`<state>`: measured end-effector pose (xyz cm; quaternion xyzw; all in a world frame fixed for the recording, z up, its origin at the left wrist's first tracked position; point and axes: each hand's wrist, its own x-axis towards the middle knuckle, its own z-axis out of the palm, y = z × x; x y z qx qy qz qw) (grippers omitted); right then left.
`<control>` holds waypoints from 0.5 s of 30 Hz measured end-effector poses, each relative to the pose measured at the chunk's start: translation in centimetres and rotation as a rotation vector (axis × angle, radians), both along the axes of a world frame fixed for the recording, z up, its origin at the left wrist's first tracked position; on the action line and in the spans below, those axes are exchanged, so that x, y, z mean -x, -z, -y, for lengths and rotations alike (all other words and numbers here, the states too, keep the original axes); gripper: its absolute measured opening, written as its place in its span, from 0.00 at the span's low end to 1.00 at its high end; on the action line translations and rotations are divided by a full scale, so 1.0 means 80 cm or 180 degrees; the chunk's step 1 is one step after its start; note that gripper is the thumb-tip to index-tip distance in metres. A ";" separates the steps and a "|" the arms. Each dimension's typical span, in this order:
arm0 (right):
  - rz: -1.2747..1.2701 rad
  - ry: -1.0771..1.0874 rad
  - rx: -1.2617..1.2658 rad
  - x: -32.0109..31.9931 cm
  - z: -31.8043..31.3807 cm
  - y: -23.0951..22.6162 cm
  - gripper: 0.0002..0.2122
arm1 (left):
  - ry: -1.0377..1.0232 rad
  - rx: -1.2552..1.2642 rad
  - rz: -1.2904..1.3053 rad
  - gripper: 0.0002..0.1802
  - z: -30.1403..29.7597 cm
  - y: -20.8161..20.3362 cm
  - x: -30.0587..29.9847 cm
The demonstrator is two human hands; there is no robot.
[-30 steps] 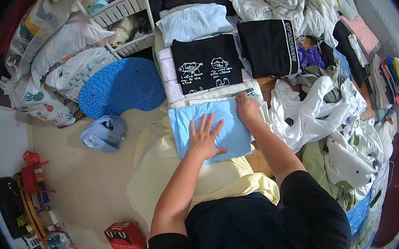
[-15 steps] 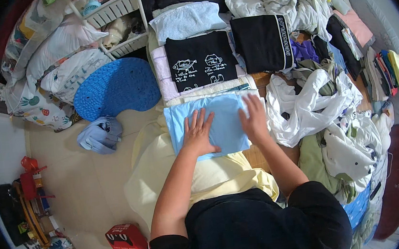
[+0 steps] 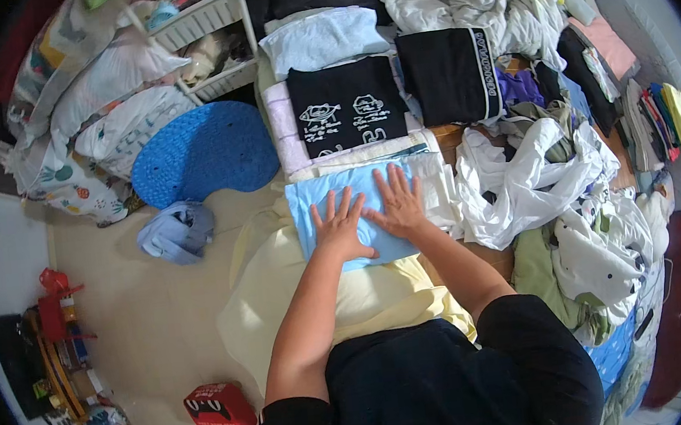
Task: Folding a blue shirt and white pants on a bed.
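A light blue folded cloth (image 3: 304,202) lies flat in front of me, in the middle of the view. My left hand (image 3: 342,230) rests palm down on its left half, fingers spread. Close beside it, my right hand (image 3: 399,204) is pressed flat on the right half, its fingers also apart. White folded fabric (image 3: 437,191) shows beneath and to the right of the blue cloth. Just beyond lies a black folded garment with white drawings (image 3: 350,101), on top of a pale towel (image 3: 283,128). Pale yellow fabric (image 3: 274,288) spreads below the cloth toward my body.
To the right are a black folded garment (image 3: 446,75), crumpled white clothing (image 3: 509,180) and heaped clothes (image 3: 599,261). At left lie a blue perforated mat (image 3: 203,152), a crumpled blue garment (image 3: 177,231) and a red box (image 3: 220,412). A white rack (image 3: 203,17) stands behind.
My right hand has moved left, from the cloth's right edge onto its middle. The blue cloth now reaches less far right, and white fabric shows there. My left hand stays in place.
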<state>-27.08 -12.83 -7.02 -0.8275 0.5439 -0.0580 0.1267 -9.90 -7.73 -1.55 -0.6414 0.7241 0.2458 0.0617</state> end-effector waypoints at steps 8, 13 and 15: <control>-0.0334 0.0478 0.0195 0.036 0.057 0.003 0.32 | -0.0198 0.0281 -0.0183 0.68 -0.018 0.012 -0.010; 0.1132 0.0676 0.0733 0.059 0.005 -0.024 0.23 | -0.1002 0.2065 -0.1828 0.25 -0.049 0.038 -0.045; 0.1854 0.1100 0.0149 0.071 -0.029 -0.026 0.24 | -0.1290 0.2265 -0.1811 0.26 -0.073 0.042 -0.061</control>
